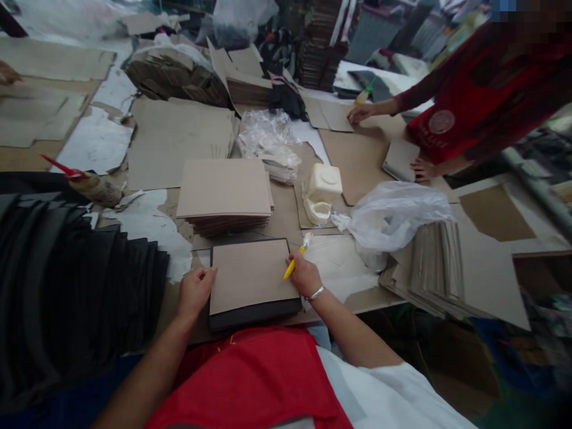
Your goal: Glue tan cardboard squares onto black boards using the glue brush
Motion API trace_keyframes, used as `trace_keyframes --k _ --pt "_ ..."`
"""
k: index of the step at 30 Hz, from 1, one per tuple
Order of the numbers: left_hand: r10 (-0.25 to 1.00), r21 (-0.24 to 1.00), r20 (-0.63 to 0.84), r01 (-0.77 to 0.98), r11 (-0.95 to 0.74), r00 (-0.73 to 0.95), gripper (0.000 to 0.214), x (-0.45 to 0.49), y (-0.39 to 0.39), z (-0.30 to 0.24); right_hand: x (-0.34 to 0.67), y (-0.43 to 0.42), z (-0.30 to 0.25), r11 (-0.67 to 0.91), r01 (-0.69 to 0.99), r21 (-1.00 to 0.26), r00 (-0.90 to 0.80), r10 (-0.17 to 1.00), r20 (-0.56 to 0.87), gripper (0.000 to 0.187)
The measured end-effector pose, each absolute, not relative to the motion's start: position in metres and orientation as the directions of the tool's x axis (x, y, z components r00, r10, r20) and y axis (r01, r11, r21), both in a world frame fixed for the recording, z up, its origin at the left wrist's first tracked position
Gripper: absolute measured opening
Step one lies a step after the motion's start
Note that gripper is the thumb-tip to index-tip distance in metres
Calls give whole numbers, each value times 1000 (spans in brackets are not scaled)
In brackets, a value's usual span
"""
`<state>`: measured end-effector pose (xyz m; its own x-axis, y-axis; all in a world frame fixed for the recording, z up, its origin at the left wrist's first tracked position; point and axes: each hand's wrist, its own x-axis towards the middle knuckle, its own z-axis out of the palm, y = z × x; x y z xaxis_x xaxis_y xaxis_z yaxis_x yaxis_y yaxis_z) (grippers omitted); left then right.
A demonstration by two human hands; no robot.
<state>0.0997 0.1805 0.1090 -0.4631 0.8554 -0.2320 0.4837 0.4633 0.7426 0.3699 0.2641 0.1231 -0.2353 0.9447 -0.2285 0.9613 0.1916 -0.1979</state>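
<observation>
A tan cardboard sheet (254,277) lies on a black panel (254,314) in front of me, with a black strip showing along the near edge. My left hand (195,292) pinches the left edge of the sheet. In my right hand (304,274) is a yellow-handled brush (295,262), its pale bristles pointing away from me; these fingers also rest at the sheet's right edge. Just beyond is a stack of cardboard sheets (226,187). A cut-open cream plastic jug (322,185) stands past my right hand.
Black folded pieces (80,298) are piled at the left, near a red-tipped glue bottle (96,186). A plastic bag (397,214) covers upright cardboard sheets (433,262) at the right. Across the table, a co-worker's hands (422,171) handle cardboard. Another person's hand (8,74) shows far left.
</observation>
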Motion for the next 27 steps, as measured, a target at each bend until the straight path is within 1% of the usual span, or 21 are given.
trace_keyframes --k 5,8,10,14,20,22,24,25,27 --pt "860 734 -252 491 469 -444 39 96 182 104 369 265 128 225 957 -185 -267 930 -254 23" --pt "858 705 -265 518 484 -440 37 93 184 107 367 266 131 250 951 -182 -292 918 -268 23" --pt "868 662 -267 575 481 -418 36 91 186 113 366 265 132 256 954 -157 -291 919 -266 24" --pt "907 535 -276 734 419 -317 33 84 193 123 363 266 128 302 949 -89 -315 919 -239 24" --pt "925 423 -295 835 353 -242 30 79 194 131 359 263 132 356 934 0 -347 910 -228 26" --pt "939 376 -240 869 322 -245 29 81 192 133 354 261 137 342 939 42 -323 916 -239 29" --pt "969 318 -113 916 243 -218 30 85 190 135 349 260 143 321 944 76 -293 922 -252 32" --pt "986 293 -48 941 168 -161 31 88 190 135 347 259 146 312 946 87 -283 926 -250 35" --pt "999 264 16 963 -51 48 31 95 190 137 346 260 151 293 950 105 -264 937 -227 41"
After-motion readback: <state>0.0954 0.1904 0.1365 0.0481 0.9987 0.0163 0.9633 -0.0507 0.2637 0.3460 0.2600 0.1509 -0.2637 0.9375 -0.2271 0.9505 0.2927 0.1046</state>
